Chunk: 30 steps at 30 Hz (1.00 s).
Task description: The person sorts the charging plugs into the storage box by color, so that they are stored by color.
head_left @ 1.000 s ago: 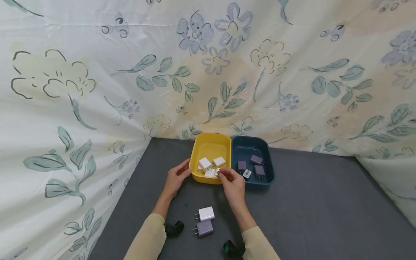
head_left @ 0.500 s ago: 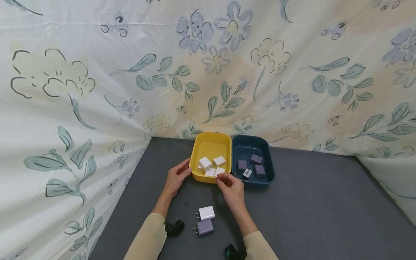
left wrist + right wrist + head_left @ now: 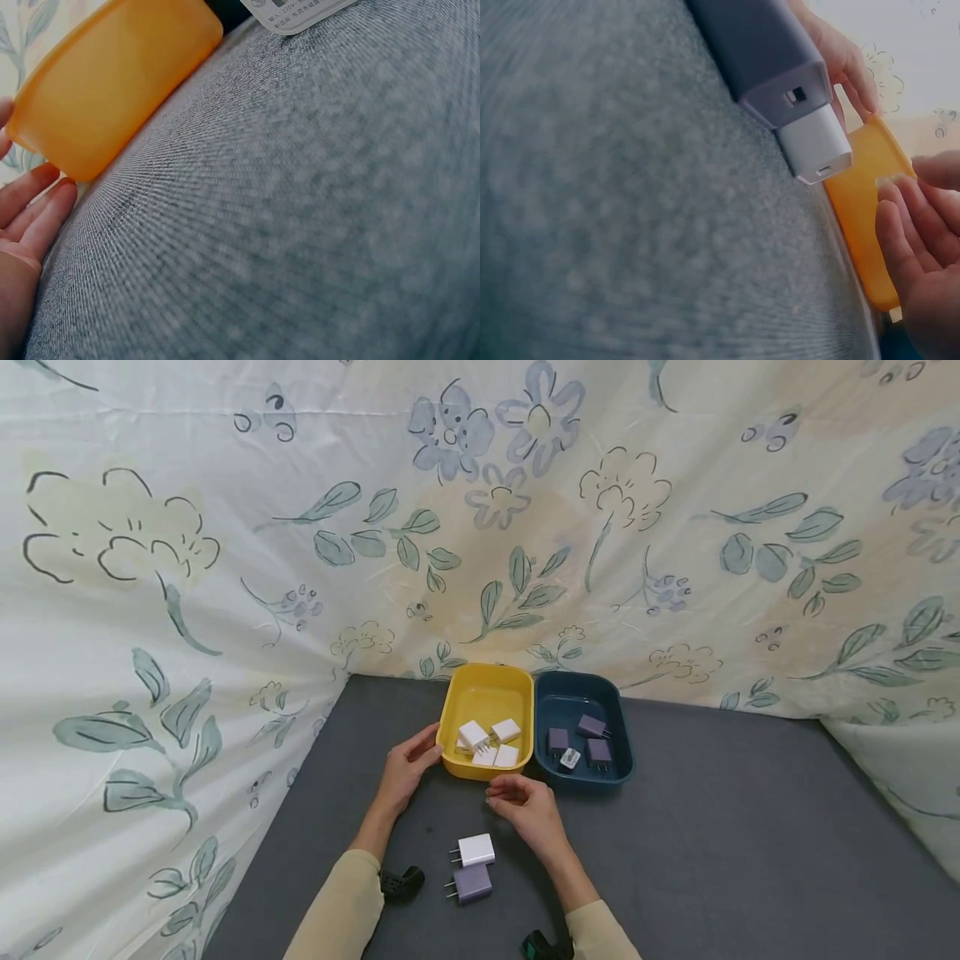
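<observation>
My left hand [image 3: 403, 774] touches the left side and near corner of a yellow bin [image 3: 491, 678], its fingers fairly straight. Several white charger plugs [image 3: 473, 736] lie inside that bin. In front of it hovers my right hand [image 3: 528, 810], fingers loosely bent and holding nothing; the right wrist view shows the same bare fingertips [image 3: 889, 214]. Nearer to me, a white charger plug [image 3: 476, 850] lies against a purple charger plug [image 3: 472, 884], prongs pointing left. The left wrist view shows the bin's wall [image 3: 120, 82] with fingertips at its corner.
A dark blue bin [image 3: 577, 683] stands right against the yellow one, holding purple charger plugs [image 3: 598, 752] and one plug with a white labelled face [image 3: 570, 759]. Grey cloth [image 3: 750, 827] covers the table. A floral curtain [image 3: 480, 593] hangs behind and at the sides.
My right hand has drawn back from the yellow bin toward me, leaving a white charger plug lying in its near right corner. The left hand stays at the bin.
</observation>
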### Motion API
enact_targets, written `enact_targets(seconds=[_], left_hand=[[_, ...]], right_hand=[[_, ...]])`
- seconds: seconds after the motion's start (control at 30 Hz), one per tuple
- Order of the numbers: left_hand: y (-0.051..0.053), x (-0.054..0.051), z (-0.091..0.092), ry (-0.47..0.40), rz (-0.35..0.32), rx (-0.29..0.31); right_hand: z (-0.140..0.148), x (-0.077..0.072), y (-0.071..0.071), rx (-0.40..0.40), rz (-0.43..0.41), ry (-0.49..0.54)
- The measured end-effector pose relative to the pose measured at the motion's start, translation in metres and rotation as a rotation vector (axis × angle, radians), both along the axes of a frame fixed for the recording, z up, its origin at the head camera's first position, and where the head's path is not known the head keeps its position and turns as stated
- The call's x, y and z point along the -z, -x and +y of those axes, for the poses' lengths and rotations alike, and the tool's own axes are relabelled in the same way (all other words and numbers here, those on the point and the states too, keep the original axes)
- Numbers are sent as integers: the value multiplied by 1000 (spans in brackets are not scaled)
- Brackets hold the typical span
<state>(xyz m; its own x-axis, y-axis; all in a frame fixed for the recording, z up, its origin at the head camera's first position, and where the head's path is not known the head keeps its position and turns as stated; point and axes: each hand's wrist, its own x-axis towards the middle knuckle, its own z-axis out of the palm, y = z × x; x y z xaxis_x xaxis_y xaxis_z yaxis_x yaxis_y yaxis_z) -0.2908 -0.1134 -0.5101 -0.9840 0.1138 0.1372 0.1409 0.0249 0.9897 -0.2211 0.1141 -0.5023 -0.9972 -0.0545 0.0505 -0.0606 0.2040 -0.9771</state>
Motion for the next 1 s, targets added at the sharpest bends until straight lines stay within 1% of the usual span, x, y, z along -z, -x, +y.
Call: enact_targets(seconds=[0.03, 0.07, 0.17, 0.27, 0.4, 0.47, 0.53, 0.77, 1.0], left_hand=[[0, 0, 0, 4, 2, 1], [2, 2, 0, 3, 0, 2], [8, 12, -1, -10, -3, 3], [14, 22, -1, -27, -1, -7], [15, 26, 1, -17, 25, -28], [15, 27, 1, -11, 37, -38], [14, 27, 1, -5, 44, -41], [13, 26, 0, 7, 43, -41], [13, 26, 0, 8, 28, -35]], right_hand=[[1, 3, 1, -11, -4, 1], [2, 6, 1, -22, -9, 0], [5, 10, 1, -68, -23, -4], [9, 12, 1, -145, -37, -5], [13, 14, 0, -265, -64, -5], [15, 15, 0, -305, -78, -4], [15, 16, 0, -325, -83, 6], [15, 19, 1, -334, -85, 23], [16, 16, -1, -371, -92, 26]])
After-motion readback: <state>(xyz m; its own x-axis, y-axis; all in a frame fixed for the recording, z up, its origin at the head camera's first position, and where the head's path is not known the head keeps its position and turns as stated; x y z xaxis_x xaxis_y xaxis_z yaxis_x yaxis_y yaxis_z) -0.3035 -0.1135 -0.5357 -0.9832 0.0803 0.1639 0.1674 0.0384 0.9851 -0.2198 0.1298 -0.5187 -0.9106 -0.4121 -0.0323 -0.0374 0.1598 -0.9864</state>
